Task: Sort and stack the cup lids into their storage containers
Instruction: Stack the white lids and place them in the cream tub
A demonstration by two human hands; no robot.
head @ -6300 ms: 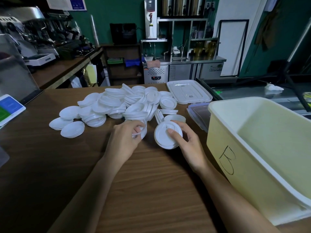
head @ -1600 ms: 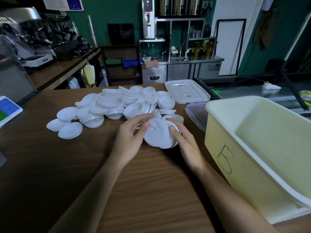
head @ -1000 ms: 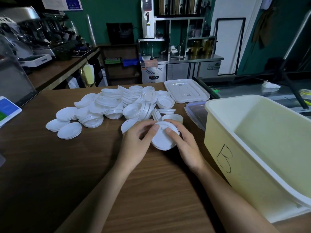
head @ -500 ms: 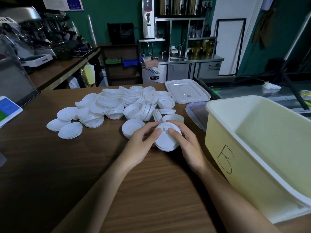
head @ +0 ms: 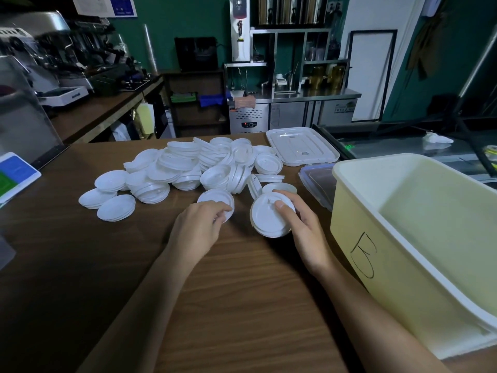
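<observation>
A small stack of lids [head: 266,219] is gripped by the right hand [head: 304,227] near a big pale box [head: 357,238] on the table [head: 242,305]. Only bare walls are seen inside the box. A single lid [head: 217,199] is pinched by the curled left hand [head: 199,227], just beside the pile of lids [head: 193,168].

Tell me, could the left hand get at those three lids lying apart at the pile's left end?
Probably yes. Only bare table lies between the left hand and the three lids, though its fingers are curled on a single lid right now.
</observation>
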